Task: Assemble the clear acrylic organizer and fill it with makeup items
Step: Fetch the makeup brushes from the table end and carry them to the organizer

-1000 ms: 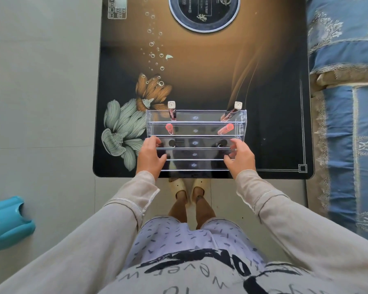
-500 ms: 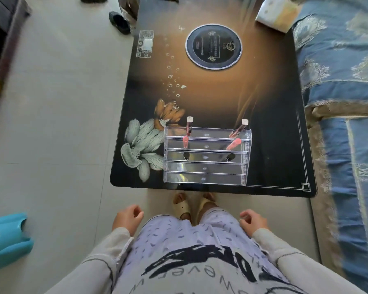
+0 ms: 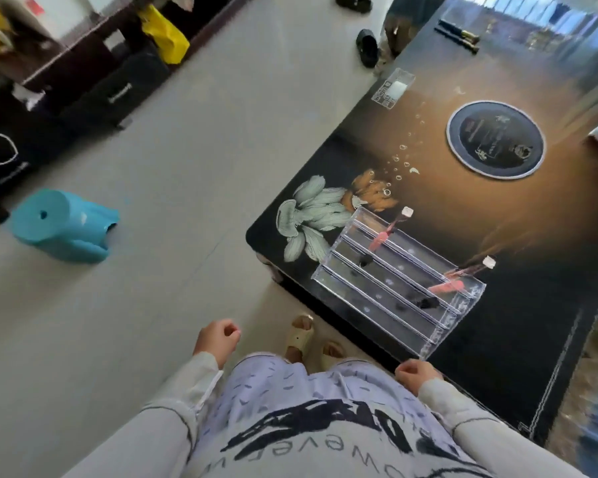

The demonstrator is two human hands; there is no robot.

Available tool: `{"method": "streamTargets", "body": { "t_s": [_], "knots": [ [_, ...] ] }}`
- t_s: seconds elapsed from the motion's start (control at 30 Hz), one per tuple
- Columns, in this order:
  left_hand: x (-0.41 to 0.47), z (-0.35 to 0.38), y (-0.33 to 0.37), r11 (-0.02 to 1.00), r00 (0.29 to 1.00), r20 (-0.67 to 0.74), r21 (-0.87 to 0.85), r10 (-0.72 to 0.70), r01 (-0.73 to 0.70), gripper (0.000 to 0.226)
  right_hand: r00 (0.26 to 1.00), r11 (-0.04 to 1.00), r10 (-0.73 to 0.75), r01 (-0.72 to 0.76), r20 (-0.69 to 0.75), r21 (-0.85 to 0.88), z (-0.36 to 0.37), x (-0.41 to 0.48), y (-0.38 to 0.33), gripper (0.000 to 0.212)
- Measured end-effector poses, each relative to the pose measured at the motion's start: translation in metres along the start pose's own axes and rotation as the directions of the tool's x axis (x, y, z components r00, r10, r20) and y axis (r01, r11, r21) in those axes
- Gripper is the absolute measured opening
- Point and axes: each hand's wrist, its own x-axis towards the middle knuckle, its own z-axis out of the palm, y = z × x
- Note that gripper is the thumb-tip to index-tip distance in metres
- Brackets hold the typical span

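The left hand [image 3: 218, 341] at lower centre and the right hand [image 3: 416, 374] hang loosely curled, holding nothing, either side of a shirt [image 3: 290, 457] whose black lettering is too cut off to read. Beyond, at centre right, the clear organizer [image 3: 377, 298] stands near the dark table's [image 3: 463, 215] edge, pink tubes [image 3: 378, 240] inside.

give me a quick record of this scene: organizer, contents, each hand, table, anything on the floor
organizer: clear acrylic tiered organizer, assembled, standing near the table's front edge
contents: pink tube with white cap near one end, second pink tube near the other
table: glossy black table with flower print
left hand: loosely curled, holds nothing, off the table
right hand: loosely curled, holds nothing
floor: blue plastic stool on its side
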Motion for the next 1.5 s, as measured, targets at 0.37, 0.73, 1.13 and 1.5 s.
{"method": "streamTargets", "body": {
  "t_s": [0.37,0.73,1.13,1.5],
  "knots": [
    [-0.113,0.097,-0.102,0.859,0.917,0.015,-0.343,-0.398,0.379,0.024,0.981,0.981,-0.164,0.173,0.100,-0.090,0.007,0.024,-0.049,0.034],
    [-0.134,0.118,-0.152,0.606,0.753,0.048,-0.560,-0.657,0.565,0.018,0.909,0.780,-0.331,0.414,0.253,-0.470,0.048,0.012,-0.134,0.031],
    [-0.057,-0.021,-0.203,0.695,0.810,-0.003,-0.515,-0.586,0.501,0.028,0.934,0.830,-0.305,0.357,0.187,-0.428,0.120,0.002,-0.221,0.031],
    [0.051,-0.158,-0.212,0.754,0.879,-0.038,-0.533,-0.475,0.384,0.032,0.953,0.871,-0.280,0.303,0.117,-0.387,0.168,-0.005,-0.280,0.015]
  ]
}}
